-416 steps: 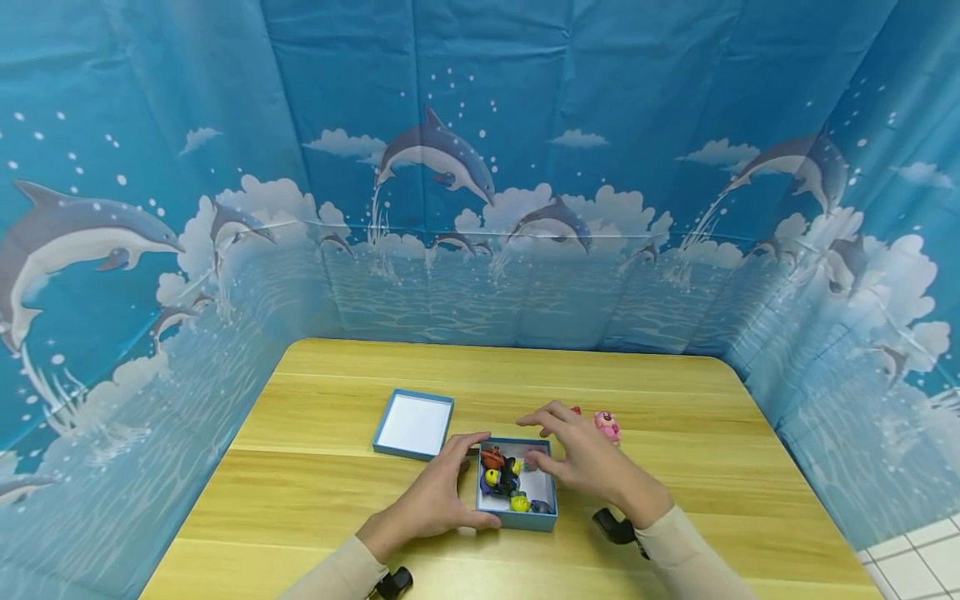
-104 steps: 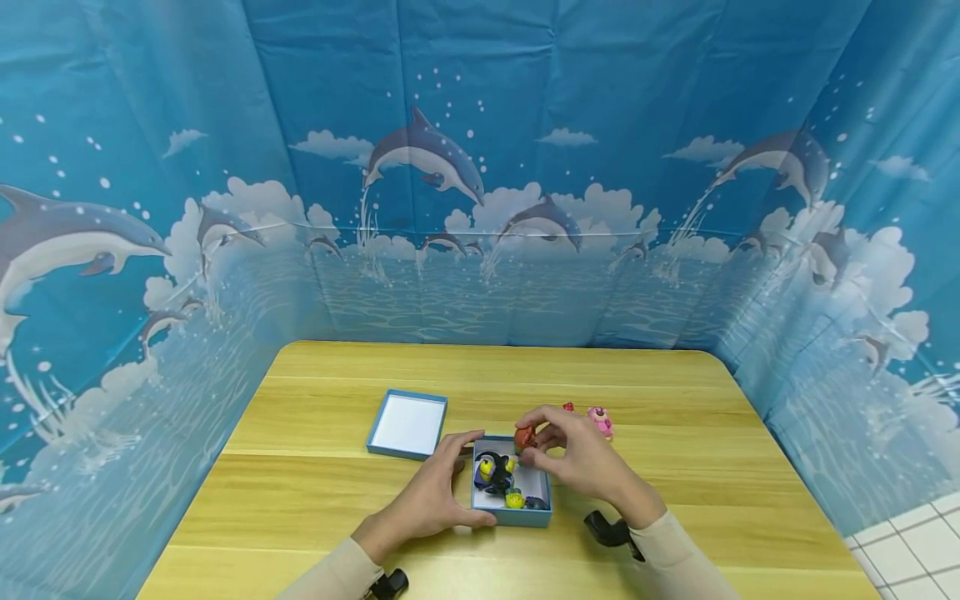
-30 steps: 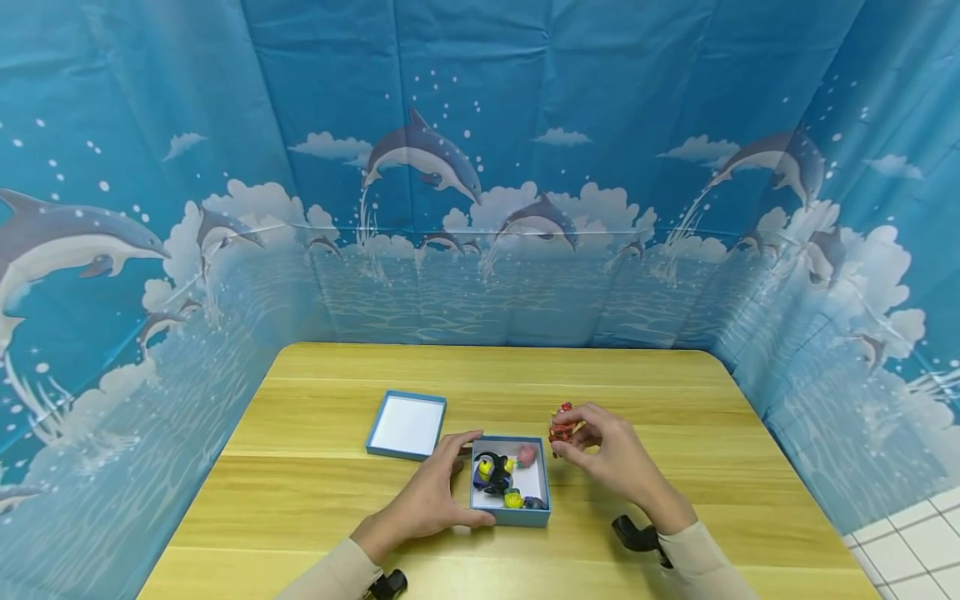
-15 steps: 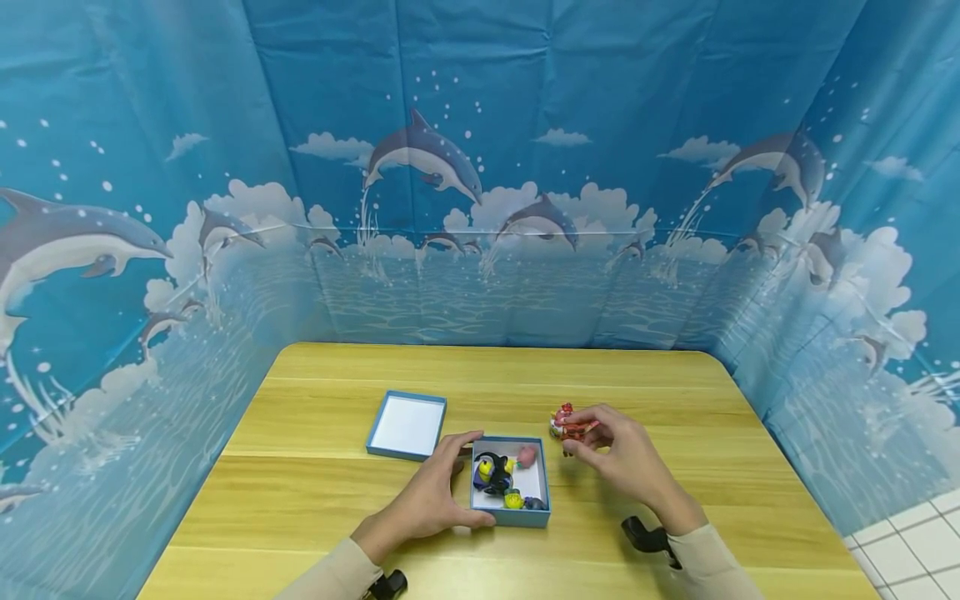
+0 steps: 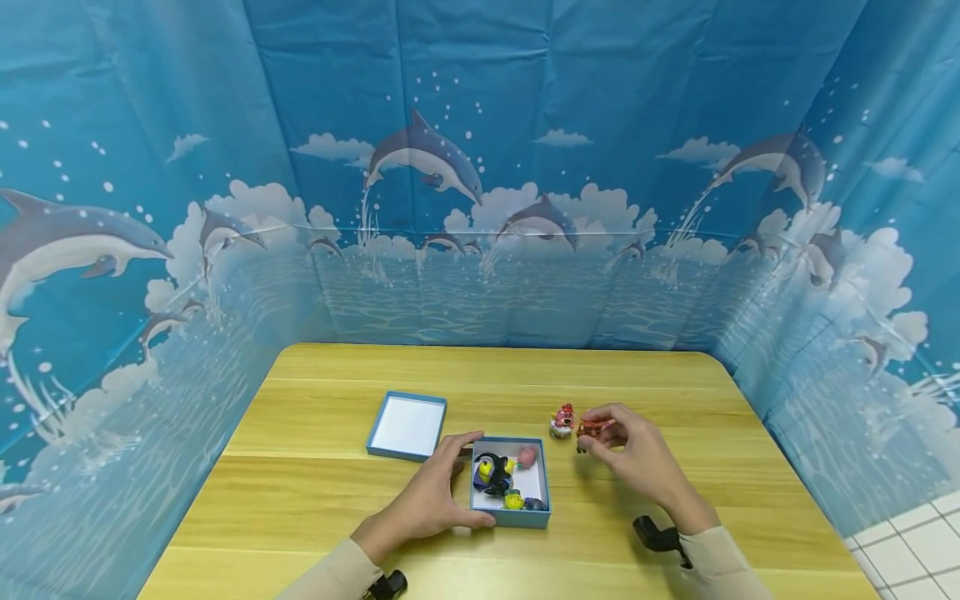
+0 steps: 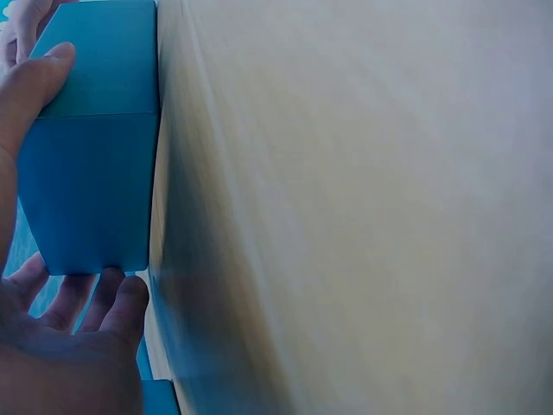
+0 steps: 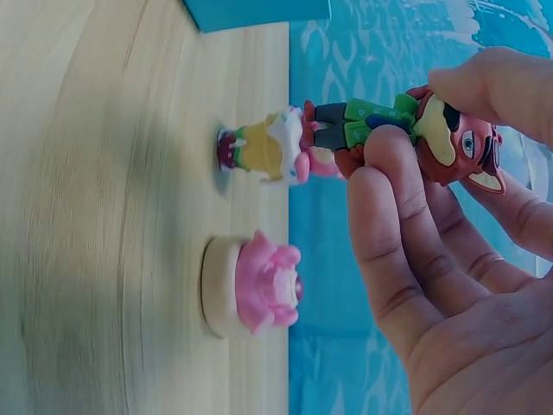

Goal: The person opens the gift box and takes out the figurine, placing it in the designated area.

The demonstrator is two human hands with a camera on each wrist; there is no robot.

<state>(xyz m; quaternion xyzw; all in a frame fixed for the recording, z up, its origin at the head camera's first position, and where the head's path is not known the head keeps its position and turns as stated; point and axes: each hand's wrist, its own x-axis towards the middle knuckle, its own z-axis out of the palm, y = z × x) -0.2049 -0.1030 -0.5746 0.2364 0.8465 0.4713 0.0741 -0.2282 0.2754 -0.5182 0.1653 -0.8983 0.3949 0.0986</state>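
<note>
My right hand point(image 5: 637, 458) pinches a fox figurine point(image 7: 380, 125) between thumb and fingers. Green shirt, grey trousers and an orange head show in the right wrist view, where it lies sideways. Just left of that hand stands a pink-and-white figurine with a red top point(image 5: 562, 421). My left hand point(image 5: 427, 496) grips the blue box point(image 5: 517, 519), thumb at the near side and fingers at the far side. Inside the box lie a black-and-yellow figurine point(image 5: 495, 477), a pink round piece point(image 5: 527, 457), a yellow head point(image 5: 513, 499) and a dark grey piece point(image 5: 536, 503).
The box's lid point(image 5: 407, 425) lies inside up, left of the box on the wooden table point(image 5: 315, 483). A pink bear figurine on a cream base point(image 7: 259, 285) stands on the table, hidden behind my right hand in the head view. A dolphin-print curtain point(image 5: 480, 275) surrounds the table.
The fox figurine has come out of the box in my right hand and moved right, past the pink-and-white figurine, which is now uncovered. The left hand stays on the box.
</note>
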